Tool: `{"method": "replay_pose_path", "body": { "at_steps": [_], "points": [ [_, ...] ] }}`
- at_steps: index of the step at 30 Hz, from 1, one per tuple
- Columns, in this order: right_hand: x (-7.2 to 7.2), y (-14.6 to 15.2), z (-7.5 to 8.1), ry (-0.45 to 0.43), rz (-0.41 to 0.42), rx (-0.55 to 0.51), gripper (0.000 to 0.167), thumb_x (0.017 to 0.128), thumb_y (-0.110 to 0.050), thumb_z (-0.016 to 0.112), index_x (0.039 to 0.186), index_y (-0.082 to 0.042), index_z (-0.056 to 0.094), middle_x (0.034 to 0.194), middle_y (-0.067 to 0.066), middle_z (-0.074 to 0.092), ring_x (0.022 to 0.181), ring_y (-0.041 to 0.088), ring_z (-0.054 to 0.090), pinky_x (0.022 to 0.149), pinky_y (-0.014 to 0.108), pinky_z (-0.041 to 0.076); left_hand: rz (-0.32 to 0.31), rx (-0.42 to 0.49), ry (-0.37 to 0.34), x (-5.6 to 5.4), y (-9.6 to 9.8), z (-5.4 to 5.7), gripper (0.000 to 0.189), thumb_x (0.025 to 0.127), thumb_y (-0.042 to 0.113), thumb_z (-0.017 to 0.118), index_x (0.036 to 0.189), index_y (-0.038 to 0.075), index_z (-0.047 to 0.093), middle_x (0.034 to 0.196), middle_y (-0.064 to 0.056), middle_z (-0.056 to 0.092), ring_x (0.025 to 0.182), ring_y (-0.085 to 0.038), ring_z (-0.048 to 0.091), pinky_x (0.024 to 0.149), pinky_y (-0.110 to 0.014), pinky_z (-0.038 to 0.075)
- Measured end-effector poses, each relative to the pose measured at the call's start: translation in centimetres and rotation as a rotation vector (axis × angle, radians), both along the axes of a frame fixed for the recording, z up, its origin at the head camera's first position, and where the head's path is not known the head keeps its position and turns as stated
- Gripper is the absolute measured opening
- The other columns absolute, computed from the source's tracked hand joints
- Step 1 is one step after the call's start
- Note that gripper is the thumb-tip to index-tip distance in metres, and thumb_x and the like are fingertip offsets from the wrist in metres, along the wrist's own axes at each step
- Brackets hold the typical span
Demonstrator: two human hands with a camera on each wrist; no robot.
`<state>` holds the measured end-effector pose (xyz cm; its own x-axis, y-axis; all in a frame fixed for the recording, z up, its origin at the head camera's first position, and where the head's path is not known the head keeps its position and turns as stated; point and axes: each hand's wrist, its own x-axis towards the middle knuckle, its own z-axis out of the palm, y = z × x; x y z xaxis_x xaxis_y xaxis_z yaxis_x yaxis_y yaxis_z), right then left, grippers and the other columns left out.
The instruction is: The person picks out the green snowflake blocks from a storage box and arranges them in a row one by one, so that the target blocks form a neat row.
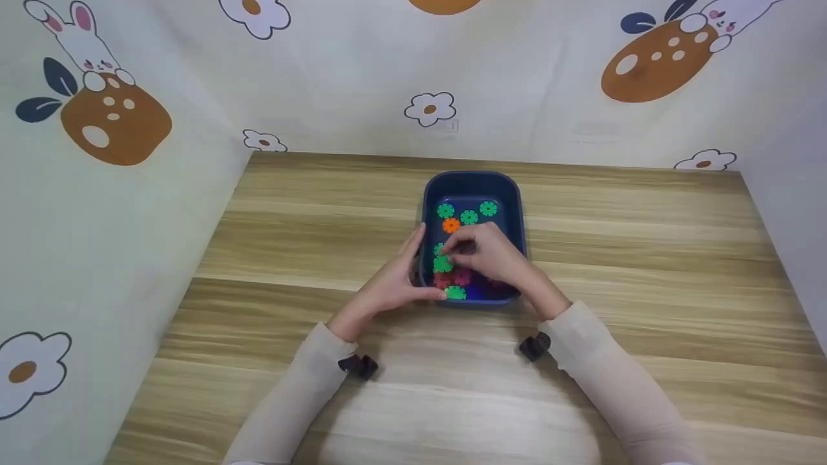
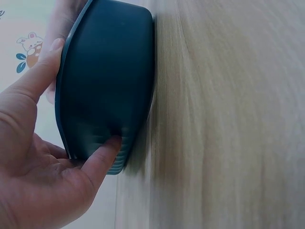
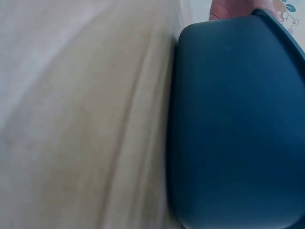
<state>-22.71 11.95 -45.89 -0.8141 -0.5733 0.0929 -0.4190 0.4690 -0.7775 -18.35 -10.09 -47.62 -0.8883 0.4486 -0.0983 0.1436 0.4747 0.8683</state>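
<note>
Dark blue bin sits on the table right around the middle, long side running near to far. Plastic discs with notched edges lie inside: three far green discs, an orange disc just nearer than those, two more green discs on the left by the right hand's fingertips, then a pink disc and a red disc nearer, plus a near green disc at the near-left corner. Near-right part of the bin is dark, contents there hard to tell.

Left hand grips the bin's near-left corner, thumb at the near rim, fingers against the left side. Right hand is over the bin from the right, thumb and index bent toward each other at the left green discs; can't tell if it pinches one.

Both arms come from the near side in pale sleeves, a small black device at each wrist. Wood-grain table underneath. Pale backdrop behind and left, printed with flowers, brown-orange fruits and rabbits.
</note>
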Motion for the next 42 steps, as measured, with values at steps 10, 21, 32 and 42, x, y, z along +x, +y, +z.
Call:
{"method": "replay_pose_path", "body": {
  "at_steps": [10, 21, 32, 42],
  "points": [
    [-0.3, 0.4, 1.3, 0.021, -0.074, -0.042, 0.009, 0.088, -0.006, 0.074, 0.096, -0.007, 0.078, 0.096, 0.008, 0.077, 0.089, 0.019, 0.07, 0.084, 0.039, 0.061, 0.015, -0.019, -0.012, 0.1, 0.1, 0.0, 0.12, 0.079, 0.029, 0.086, 0.162, 0.017, 0.0, 0.17, -0.01, 0.004, 0.156, -0.033, 0.012, 0.125, -0.055, 0.018],
    [-0.6, 1.3, 2.9, 0.024, -0.113, -0.047, 0.011, 0.089, -0.006, 0.073, 0.1, -0.007, 0.077, 0.101, 0.01, 0.077, 0.092, 0.021, 0.071, 0.086, 0.04, 0.061, 0.018, -0.015, -0.021, 0.0, 0.1, 0.0, 0.118, 0.08, 0.029, 0.084, 0.162, 0.019, -0.001, 0.17, -0.008, 0.003, 0.156, -0.032, 0.013, 0.125, -0.054, 0.017],
    [-0.9, 2.0, 4.0, 0.037, -0.137, -0.081, 0.011, 0.089, -0.006, 0.074, 0.099, -0.006, 0.078, 0.098, 0.011, 0.076, 0.086, 0.019, 0.069, 0.079, 0.029, 0.06, 0.013, 0.004, -0.009, 0.0, 0.2, 0.1, 0.12, 0.079, 0.027, 0.086, 0.162, 0.017, 0.0, 0.17, -0.008, 0.003, 0.156, -0.03, 0.012, 0.125, -0.051, 0.019],
    [-1.2, 2.7, 4.6, -0.009, -0.179, -0.086, 0.013, 0.09, -0.006, 0.072, 0.101, -0.006, 0.077, 0.102, 0.014, 0.075, 0.087, 0.022, 0.067, 0.073, 0.017, 0.057, 0.021, -0.002, -0.013, 0.1, 0.1, 0.0, 0.12, 0.079, 0.029, 0.085, 0.162, 0.018, -0.001, 0.17, -0.008, 0.001, 0.156, -0.031, 0.01, 0.126, -0.053, 0.017]
  ]
}}
